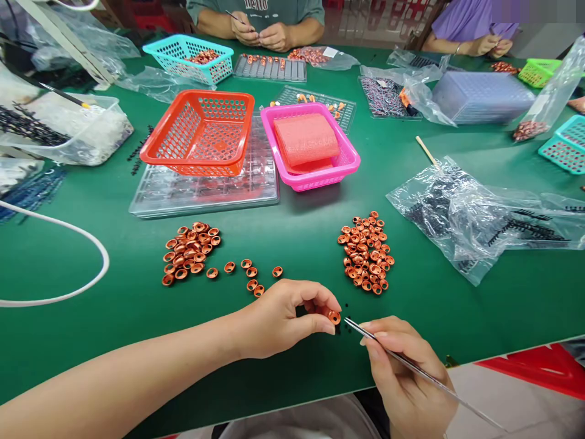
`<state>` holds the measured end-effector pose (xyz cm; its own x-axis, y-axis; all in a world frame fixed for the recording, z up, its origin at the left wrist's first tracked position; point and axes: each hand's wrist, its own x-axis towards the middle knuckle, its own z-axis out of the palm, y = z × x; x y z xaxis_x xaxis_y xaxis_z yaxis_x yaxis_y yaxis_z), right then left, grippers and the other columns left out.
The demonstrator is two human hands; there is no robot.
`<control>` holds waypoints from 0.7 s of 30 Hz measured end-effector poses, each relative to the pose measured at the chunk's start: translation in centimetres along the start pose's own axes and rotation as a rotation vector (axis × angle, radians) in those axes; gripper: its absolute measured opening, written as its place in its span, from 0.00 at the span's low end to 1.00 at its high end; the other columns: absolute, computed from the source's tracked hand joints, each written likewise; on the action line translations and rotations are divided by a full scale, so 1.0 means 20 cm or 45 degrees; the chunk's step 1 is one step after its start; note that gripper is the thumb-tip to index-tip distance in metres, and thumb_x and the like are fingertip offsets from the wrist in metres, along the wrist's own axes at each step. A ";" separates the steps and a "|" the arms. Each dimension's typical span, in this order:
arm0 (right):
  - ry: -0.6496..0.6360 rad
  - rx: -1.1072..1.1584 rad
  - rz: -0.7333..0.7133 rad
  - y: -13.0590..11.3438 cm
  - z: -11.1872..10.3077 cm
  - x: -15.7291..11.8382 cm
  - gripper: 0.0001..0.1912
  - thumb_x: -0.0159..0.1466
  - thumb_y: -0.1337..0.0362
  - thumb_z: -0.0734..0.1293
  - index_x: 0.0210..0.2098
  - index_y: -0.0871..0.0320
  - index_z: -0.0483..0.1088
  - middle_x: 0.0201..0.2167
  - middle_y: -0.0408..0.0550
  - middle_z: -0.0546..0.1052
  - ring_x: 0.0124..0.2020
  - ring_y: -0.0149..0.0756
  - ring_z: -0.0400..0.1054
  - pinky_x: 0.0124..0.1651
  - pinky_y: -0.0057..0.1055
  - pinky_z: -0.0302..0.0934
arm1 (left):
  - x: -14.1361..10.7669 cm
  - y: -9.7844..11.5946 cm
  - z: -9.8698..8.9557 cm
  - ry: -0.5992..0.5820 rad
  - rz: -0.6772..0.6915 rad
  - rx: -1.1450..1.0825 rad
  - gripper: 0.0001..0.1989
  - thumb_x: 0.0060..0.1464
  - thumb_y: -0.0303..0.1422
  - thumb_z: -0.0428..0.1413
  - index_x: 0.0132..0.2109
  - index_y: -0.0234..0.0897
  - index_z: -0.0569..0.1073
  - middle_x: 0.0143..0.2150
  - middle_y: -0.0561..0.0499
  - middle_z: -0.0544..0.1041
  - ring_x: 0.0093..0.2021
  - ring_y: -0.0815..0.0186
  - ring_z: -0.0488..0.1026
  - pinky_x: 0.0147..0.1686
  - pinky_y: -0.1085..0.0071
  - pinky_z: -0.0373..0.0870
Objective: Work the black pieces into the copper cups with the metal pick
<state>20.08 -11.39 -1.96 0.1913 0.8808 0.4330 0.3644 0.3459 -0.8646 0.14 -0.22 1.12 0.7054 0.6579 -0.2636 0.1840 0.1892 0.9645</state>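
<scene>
My left hand pinches a small copper-coloured cup between thumb and fingertips, its hollow side facing up. Metal tweezers are held in my right hand, their tips just right of the cup and not touching it. Tiny black pieces lie on the green table around the tips. Beyond my left hand sits a heap of copper cups, with several loose cups trailing to its right. Another pile of copper cups lies beyond my right hand.
An orange basket rests on clear trays. Beside it, a pink basket holds pink foam. Plastic bags with black parts lie right. A white cable loops left. Two people's hands work across the table.
</scene>
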 end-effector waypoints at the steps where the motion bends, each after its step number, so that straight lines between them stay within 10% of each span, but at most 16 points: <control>1: -0.031 -0.012 -0.009 0.00 0.00 0.00 0.16 0.61 0.79 0.68 0.44 0.54 0.72 0.38 0.46 0.81 0.40 0.35 0.78 0.41 0.33 0.74 | 0.00 0.00 0.00 0.007 0.019 0.030 0.08 0.56 0.32 0.62 0.41 0.33 0.78 0.34 0.50 0.80 0.34 0.67 0.75 0.37 0.72 0.72; 21: -0.230 -0.212 -0.120 -0.01 -0.01 0.03 0.16 0.61 0.78 0.69 0.45 0.55 0.70 0.39 0.46 0.82 0.40 0.32 0.78 0.42 0.29 0.74 | -0.01 -0.01 0.00 0.016 0.233 0.276 0.05 0.59 0.29 0.61 0.42 0.32 0.78 0.35 0.49 0.79 0.33 0.69 0.76 0.36 0.76 0.71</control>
<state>20.22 -10.90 -1.45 -0.0109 0.8958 0.4444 0.5210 0.3844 -0.7621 0.04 -0.39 0.98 0.7320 0.6762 -0.0837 0.1974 -0.0929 0.9759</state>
